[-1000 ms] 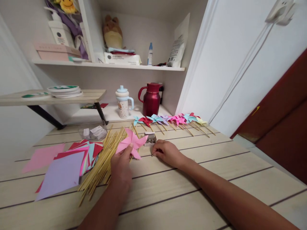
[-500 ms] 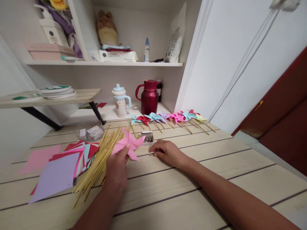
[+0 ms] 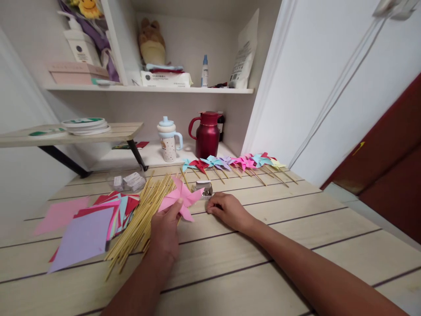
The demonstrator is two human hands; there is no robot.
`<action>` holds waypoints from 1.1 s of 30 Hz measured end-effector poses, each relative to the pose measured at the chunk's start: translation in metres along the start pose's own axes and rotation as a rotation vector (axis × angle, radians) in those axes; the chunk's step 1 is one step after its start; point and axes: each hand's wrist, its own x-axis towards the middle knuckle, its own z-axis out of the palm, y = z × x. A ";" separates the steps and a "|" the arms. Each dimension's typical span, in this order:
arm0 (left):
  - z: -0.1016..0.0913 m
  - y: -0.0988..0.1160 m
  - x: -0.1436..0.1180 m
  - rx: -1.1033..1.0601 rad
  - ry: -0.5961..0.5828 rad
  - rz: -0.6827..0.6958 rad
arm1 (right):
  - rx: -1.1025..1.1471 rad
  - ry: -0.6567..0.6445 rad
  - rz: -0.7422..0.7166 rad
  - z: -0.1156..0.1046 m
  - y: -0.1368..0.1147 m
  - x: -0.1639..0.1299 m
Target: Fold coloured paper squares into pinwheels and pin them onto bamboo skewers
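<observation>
Both hands are working at the middle of the wooden surface (image 3: 230, 259), and little is changing between them: over the last second the left hand (image 3: 166, 235) is keeping the same pinch on the pink paper pinwheel (image 3: 182, 199), thumb pressing near the fold centre, while the right hand (image 3: 226, 210) is staying curled, knuckles up, with its fingertips down on the surface beside the small open box of pins (image 3: 204, 188). Whether those fingertips are already closing on a pin cannot be told, since anything that small is hidden under them. The shift in framing is looking like head motion rather than hand motion, so the pinwheel seems, as a judgement, to be waiting unpinned while a fastener is being picked out. The pinwheel is sitting just ahead of the left hand's fingers, lifted slightly off the surface and overlapping the far end of the bundle of bamboo sticks (image 3: 140, 221); the right hand is lying just beside its right blade, near but not touching it. Left of the sticks, a fanned stack of coloured paper squares (image 3: 95, 224) is resting flat, with a few small white packets (image 3: 130, 181) behind it. Farther back, a row of finished pinwheels (image 3: 235, 164) on sticks is lying along the rear edge, and beyond them a red jug (image 3: 207, 136) and a lidded cup (image 3: 168, 140) are standing upright under the shelf (image 3: 148, 89).
</observation>
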 end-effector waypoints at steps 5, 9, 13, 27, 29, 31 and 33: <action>0.000 0.001 -0.001 -0.002 -0.014 -0.004 | 0.069 -0.265 0.024 -0.017 -0.004 -0.008; -0.001 -0.001 -0.001 -0.001 -0.038 -0.011 | 0.088 -0.522 -0.005 -0.031 -0.013 -0.015; 0.000 -0.002 -0.001 0.007 -0.059 -0.020 | 0.044 -0.559 0.013 -0.031 -0.019 -0.014; 0.000 -0.001 -0.003 0.033 -0.130 -0.033 | 0.129 -0.518 0.162 -0.024 -0.012 -0.014; 0.001 -0.001 -0.003 0.037 -0.131 -0.040 | 0.147 -0.509 0.174 -0.024 -0.013 -0.015; 0.001 0.000 -0.003 0.039 -0.134 -0.041 | 0.167 -0.501 0.185 -0.024 -0.014 -0.015; 0.002 0.000 -0.003 0.038 -0.141 -0.036 | 0.188 -0.495 0.190 -0.024 -0.014 -0.015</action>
